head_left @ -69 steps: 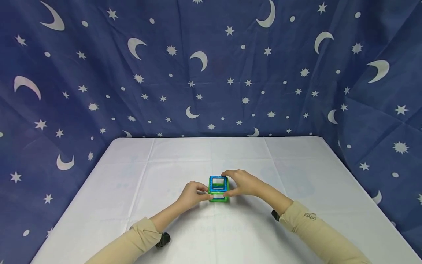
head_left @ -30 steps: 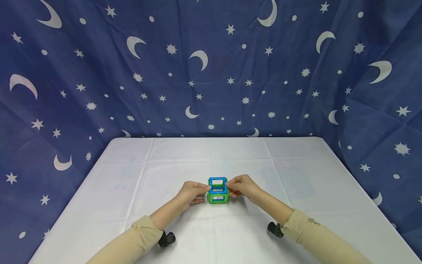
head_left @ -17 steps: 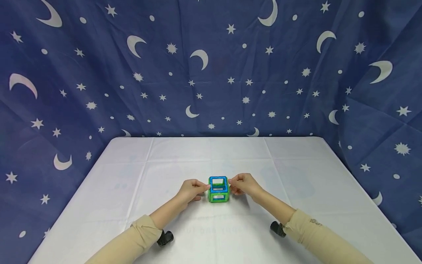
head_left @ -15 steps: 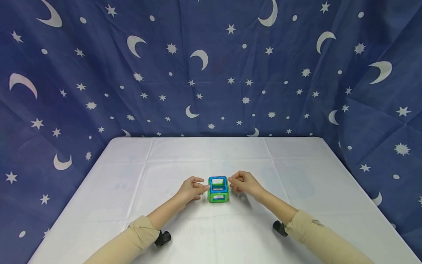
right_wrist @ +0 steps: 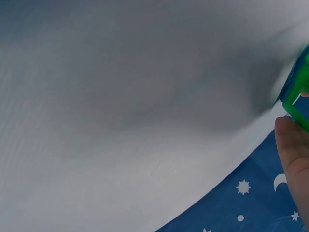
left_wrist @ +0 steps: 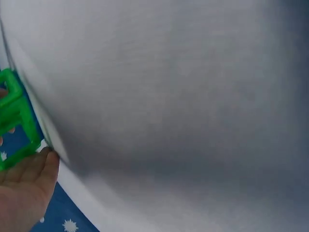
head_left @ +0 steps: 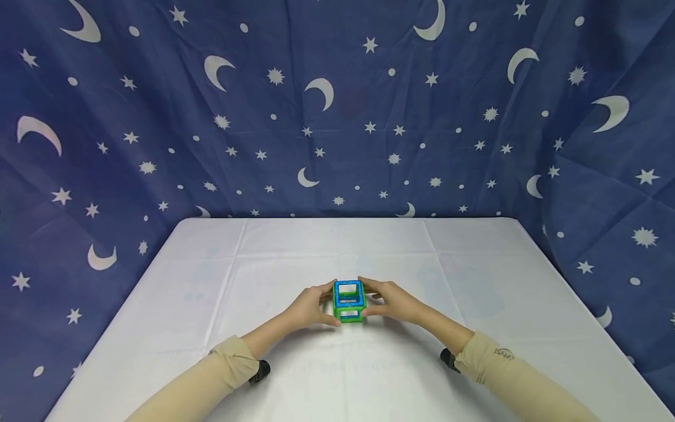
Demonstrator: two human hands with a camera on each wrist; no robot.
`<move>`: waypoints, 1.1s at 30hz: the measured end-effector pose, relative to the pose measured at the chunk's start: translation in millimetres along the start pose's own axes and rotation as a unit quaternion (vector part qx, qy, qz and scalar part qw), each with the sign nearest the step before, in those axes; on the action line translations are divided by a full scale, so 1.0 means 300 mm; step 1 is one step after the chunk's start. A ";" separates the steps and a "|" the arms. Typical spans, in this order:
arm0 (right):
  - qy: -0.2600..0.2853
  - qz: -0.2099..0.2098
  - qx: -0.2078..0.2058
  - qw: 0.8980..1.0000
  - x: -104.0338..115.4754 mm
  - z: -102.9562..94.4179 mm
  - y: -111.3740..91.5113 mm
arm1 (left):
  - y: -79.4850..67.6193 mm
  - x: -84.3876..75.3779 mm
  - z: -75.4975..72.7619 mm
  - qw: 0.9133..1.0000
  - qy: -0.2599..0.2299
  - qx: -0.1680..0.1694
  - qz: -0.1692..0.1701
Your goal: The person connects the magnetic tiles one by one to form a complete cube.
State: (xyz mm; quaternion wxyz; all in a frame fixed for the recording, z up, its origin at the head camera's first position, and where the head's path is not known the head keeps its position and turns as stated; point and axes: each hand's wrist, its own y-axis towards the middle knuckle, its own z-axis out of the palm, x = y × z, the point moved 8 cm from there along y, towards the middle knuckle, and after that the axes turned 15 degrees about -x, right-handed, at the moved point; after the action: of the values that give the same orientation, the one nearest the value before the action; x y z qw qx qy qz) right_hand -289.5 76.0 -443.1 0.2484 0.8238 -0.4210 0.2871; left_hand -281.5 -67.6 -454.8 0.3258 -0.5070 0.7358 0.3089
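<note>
A small cube of magnetic tiles stands on the table in front of me, with a blue square frame on top and green frames at the sides. My left hand holds its left side, thumb by the lower front corner and index finger at the back corner. From the right, my right hand spans the cube likewise, thumb at the front and fingers behind. In the left wrist view, the green tile frames show at the left edge, beside my fingers. Only part of the cube's green side enters the right wrist view.
A white cloth covers the table, with fold lines running across it. Behind and at both sides hangs a dark blue curtain with moons and stars. Black wrist cameras show under both sleeves, the left one and the right one.
Both hands have gone from pinching near the cube's top side edges to spanning its sides front to back. Earlier the right fingers drew slightly away. The cube stays almost in place.
</note>
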 end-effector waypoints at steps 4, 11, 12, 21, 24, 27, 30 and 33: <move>0.018 0.008 -0.002 1.000 0.004 0.008 0.002 | -0.008 -0.005 -0.003 0.999 0.038 -0.036 0.003; 0.015 0.031 0.049 0.998 -0.029 0.000 0.000 | 0.000 -0.006 0.002 0.998 0.040 -0.041 -0.014; 0.006 0.037 0.045 0.998 -0.039 -0.005 0.003 | 0.001 -0.006 0.003 0.998 0.042 -0.040 -0.014; -0.080 0.142 -0.068 0.984 -0.092 0.038 0.053 | 0.003 -0.005 0.014 0.999 0.012 -0.040 -0.022; -0.135 0.165 -0.075 0.974 -0.094 0.057 0.066 | 0.001 -0.009 0.020 0.999 -0.001 -0.038 -0.022; -0.173 0.170 -0.068 0.968 -0.091 0.068 0.075 | -0.004 -0.007 0.026 0.999 0.000 -0.039 -0.025; -0.183 0.169 -0.065 0.966 -0.084 0.070 0.083 | -0.005 -0.005 0.025 0.999 0.002 -0.046 -0.025; -0.183 0.165 -0.066 0.967 -0.073 0.066 0.091 | -0.001 -0.005 0.016 0.998 0.008 -0.056 -0.021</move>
State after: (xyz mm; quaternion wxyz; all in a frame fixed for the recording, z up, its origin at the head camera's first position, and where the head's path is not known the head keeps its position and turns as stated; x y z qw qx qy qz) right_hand -317.4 60.8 -467.5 0.1700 0.7633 -0.6073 0.1404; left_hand -279.9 -63.1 -456.4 0.2977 -0.5421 0.7092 0.3385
